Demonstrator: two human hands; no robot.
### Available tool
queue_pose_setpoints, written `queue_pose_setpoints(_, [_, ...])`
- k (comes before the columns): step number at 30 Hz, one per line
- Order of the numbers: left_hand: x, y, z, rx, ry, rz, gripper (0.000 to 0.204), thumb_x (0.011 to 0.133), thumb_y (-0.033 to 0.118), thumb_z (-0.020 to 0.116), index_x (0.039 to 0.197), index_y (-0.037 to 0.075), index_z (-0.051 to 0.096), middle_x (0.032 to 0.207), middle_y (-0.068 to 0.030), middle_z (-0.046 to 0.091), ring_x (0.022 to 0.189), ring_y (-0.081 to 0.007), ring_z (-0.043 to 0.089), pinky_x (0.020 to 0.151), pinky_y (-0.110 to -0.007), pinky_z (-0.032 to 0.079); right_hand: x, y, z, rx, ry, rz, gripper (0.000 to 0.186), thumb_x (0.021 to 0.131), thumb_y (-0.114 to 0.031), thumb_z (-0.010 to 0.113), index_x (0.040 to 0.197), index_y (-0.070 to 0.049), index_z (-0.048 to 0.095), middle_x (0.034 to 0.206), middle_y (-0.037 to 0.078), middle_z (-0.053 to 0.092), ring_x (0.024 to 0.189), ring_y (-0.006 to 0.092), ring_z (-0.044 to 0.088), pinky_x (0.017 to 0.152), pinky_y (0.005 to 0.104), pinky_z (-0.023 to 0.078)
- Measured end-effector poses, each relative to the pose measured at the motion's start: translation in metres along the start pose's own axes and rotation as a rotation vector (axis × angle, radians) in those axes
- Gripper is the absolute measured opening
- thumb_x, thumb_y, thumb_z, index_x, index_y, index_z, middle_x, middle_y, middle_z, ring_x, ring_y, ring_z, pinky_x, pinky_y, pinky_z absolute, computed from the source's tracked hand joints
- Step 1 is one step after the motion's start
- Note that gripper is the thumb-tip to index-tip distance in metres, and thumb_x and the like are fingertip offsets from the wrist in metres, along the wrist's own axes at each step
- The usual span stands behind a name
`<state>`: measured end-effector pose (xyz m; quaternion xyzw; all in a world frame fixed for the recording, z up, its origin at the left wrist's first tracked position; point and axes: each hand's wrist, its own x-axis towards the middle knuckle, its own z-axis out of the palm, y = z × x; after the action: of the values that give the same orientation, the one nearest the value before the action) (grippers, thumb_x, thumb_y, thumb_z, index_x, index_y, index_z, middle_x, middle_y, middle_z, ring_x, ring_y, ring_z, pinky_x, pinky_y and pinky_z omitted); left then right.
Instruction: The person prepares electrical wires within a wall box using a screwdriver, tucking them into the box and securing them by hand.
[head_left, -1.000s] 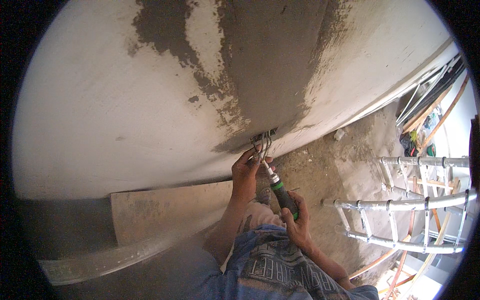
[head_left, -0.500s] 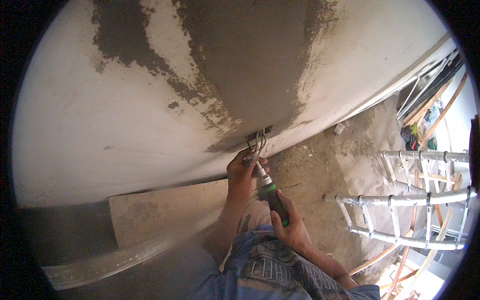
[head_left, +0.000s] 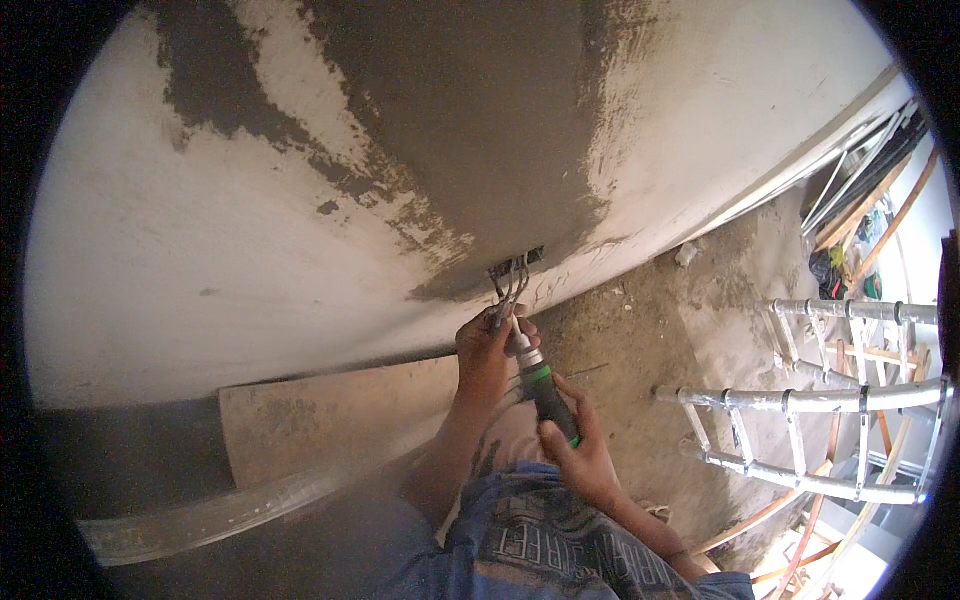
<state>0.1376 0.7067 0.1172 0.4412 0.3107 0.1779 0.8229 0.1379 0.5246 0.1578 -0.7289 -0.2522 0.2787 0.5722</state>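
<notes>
Several grey wires (head_left: 514, 284) hang out of a dark rectangular wall box (head_left: 536, 254) low in the wall. My left hand (head_left: 484, 348) is closed, its fingers pinching the wire ends beside the metal tip of a screwdriver-like tool. That screwdriver (head_left: 547, 395) has a thick black handle with green bands and a silver collar. Around the rear of its handle, my right hand (head_left: 585, 452) is wrapped. The tool points up and slightly left toward the wires. Fingers hide the exact contact between tip and wires.
The white wall (head_left: 280, 270) carries a broad patch of grey plaster (head_left: 480, 120). A metal ladder (head_left: 790, 400) and wooden poles stand at the right. At lower left are a flat board (head_left: 330, 410) and a pale curved rail (head_left: 200, 530). The floor (head_left: 620, 330) is stained concrete.
The view has shifted slightly, so the plaster patch sits a little further left. Both hands keep their grips, with the tool still at the wires.
</notes>
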Motion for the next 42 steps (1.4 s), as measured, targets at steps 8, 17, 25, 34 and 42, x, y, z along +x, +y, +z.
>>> queue_pose_setpoints(8, [-0.002,0.007,0.007,-0.158,0.041,-0.105,0.027,0.097,0.023,0.051,0.106,-0.001,0.056,0.084,-0.0093,0.062,0.074,-0.0209,0.064,0.071,-0.034,0.056,0.016,0.022,0.007,-0.115,0.072,-0.072,0.055,0.084,-0.009,0.065,0.133,0.003,0.043,0.114,0.020,0.060,0.092,0.0230,0.065,0.082,0.0312,0.050])
queue_pose_setpoints(17, [-0.005,0.009,0.015,-0.310,0.069,-0.054,0.019,0.094,0.017,0.056,0.102,0.000,0.056,0.084,-0.0084,0.061,0.072,-0.0191,0.060,0.069,-0.035,0.051,0.011,0.020,-0.003,0.626,-0.087,0.314,0.070,0.085,-0.029,0.066,0.143,-0.008,0.033,0.101,0.014,0.061,0.073,0.0191,0.062,0.067,0.0268,0.051])
queue_pose_setpoints(25, [-0.006,0.006,0.012,-0.374,0.027,-0.137,0.028,0.095,0.030,0.055,0.106,0.004,0.054,0.080,-0.0026,0.056,0.072,-0.0140,0.057,0.066,-0.032,0.051,0.021,-0.013,-0.003,-0.088,0.002,0.135,0.058,0.084,-0.020,0.065,0.138,-0.012,0.045,0.102,0.018,0.065,0.095,0.0251,0.064,0.083,0.0356,0.048])
queue_pose_setpoints(34, [-0.003,0.006,0.019,-0.505,0.023,-0.123,0.033,0.091,0.027,0.062,0.107,0.000,0.052,0.076,-0.0009,0.053,0.069,-0.0100,0.051,0.065,-0.026,0.050,0.010,0.002,0.005,0.875,-0.093,0.296,0.070,0.085,-0.027,0.065,0.144,-0.014,0.029,0.091,0.008,0.058,0.071,0.0206,0.057,0.071,0.0359,0.046])
queue_pose_setpoints(42, [-0.011,0.019,0.031,-0.463,-0.022,-0.204,0.032,0.094,0.034,0.055,0.110,0.006,0.051,0.074,0.0016,0.048,0.063,-0.0096,0.048,0.062,-0.028,0.047,0.018,0.001,0.003,-0.169,0.044,-0.056,0.060,0.084,-0.022,0.063,0.139,-0.009,0.042,0.090,0.017,0.063,0.072,0.0228,0.064,0.068,0.0336,0.051])
